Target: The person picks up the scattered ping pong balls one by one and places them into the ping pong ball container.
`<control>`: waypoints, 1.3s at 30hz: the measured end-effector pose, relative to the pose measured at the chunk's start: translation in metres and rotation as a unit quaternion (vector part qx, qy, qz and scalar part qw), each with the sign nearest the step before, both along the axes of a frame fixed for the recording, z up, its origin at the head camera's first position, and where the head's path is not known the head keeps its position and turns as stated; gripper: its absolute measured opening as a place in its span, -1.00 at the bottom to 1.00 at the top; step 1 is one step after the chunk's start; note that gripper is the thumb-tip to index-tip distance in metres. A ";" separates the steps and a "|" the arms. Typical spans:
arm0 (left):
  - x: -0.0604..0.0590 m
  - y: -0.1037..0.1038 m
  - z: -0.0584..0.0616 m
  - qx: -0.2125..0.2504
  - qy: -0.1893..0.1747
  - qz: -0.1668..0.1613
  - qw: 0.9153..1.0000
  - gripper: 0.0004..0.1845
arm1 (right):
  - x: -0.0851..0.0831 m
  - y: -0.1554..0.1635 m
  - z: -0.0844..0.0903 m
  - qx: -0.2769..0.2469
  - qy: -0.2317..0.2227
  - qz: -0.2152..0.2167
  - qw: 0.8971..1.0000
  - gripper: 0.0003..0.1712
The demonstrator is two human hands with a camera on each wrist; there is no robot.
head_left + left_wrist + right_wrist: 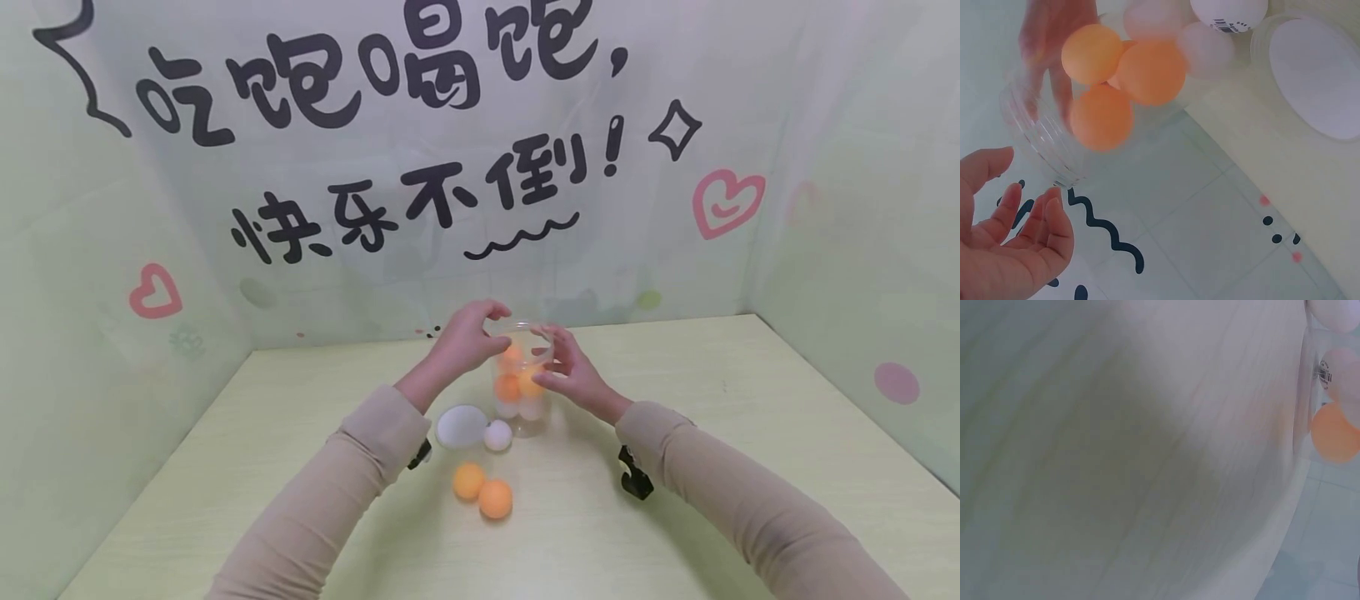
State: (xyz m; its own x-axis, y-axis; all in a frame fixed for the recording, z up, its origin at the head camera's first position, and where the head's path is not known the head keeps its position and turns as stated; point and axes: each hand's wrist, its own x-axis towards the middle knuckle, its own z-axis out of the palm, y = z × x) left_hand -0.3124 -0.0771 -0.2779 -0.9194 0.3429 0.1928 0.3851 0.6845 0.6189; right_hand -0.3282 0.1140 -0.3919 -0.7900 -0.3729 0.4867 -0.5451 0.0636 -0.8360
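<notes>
On the bench (675, 467) stands a clear jar (522, 417) of orange and white balls. The right hand (573, 375) grasps its side; the left hand (465, 337) hovers released over the rim (fingers loosely bent). Lid (460, 427) and three loose balls (495, 498) lie just beside it.

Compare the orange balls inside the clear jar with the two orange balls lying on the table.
The orange balls in the clear jar are stacked with white balls, enclosed by the jar wall, between both hands. The two orange balls on the table lie loose, side by side, nearer the person, with no hand by them. Both sets look alike in colour and size.
</notes>
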 end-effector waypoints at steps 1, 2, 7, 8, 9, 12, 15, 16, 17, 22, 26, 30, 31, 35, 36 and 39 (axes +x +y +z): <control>0.000 0.000 0.000 -0.002 0.000 0.000 1.000 -0.58 | 0.000 0.000 0.000 0.000 0.000 0.001 1.000 -0.23; 0.000 0.000 0.000 -0.003 0.000 0.000 1.000 -0.57 | 0.000 0.000 0.000 0.000 0.000 0.002 1.000 -0.23; 0.001 -0.002 -0.001 0.001 -0.005 0.004 1.000 -0.58 | 0.001 0.001 0.000 0.001 -0.004 0.004 1.000 -0.24; 0.002 -0.003 -0.002 0.001 -0.006 0.005 1.000 -0.58 | 0.001 0.001 0.000 0.002 -0.004 0.004 1.000 -0.24; 0.003 -0.003 -0.002 0.003 -0.008 0.006 1.000 -0.58 | 0.001 0.001 0.000 0.002 -0.004 0.005 1.000 -0.24; 0.005 -0.007 -0.004 0.007 -0.010 0.008 1.000 -0.57 | 0.002 0.002 0.001 0.001 -0.004 0.005 1.000 -0.24; 0.009 -0.012 -0.006 0.012 -0.015 0.013 1.000 -0.55 | 0.002 0.001 0.001 0.000 -0.006 0.006 1.000 -0.23; 0.010 -0.014 -0.007 0.012 -0.018 0.015 1.000 -0.54 | 0.002 0.001 0.001 0.001 -0.007 0.005 1.000 -0.23; 0.012 -0.017 -0.008 0.012 -0.019 0.018 1.000 -0.53 | 0.003 0.001 0.001 0.000 -0.006 0.005 1.000 -0.23; 0.019 -0.028 -0.016 0.013 -0.021 0.025 0.999 -0.56 | 0.002 0.001 0.001 0.002 -0.003 0.002 1.000 -0.23; 0.024 -0.035 -0.026 0.010 -0.021 0.027 0.999 -0.65 | 0.004 0.001 0.002 0.000 -0.003 0.004 1.000 -0.23; 0.032 -0.037 -0.039 -0.019 -0.036 0.018 0.999 -0.70 | 0.003 0.000 0.002 -0.006 -0.006 0.005 1.000 -0.23; 0.035 -0.037 -0.042 -0.027 -0.045 0.013 0.999 -0.70 | 0.003 0.000 0.001 -0.006 -0.008 0.004 1.000 -0.23; 0.045 -0.038 -0.056 -0.065 -0.078 -0.030 0.994 -0.68 | 0.003 0.000 0.000 -0.002 -0.014 -0.002 1.000 -0.23; 0.048 -0.039 -0.058 -0.073 -0.085 -0.045 0.993 -0.68 | 0.003 0.000 0.000 -0.003 -0.014 -0.002 1.000 -0.23; 0.054 -0.041 -0.064 -0.095 -0.096 -0.089 0.987 -0.69 | 0.002 0.000 -0.001 -0.002 -0.011 0.000 1.000 -0.23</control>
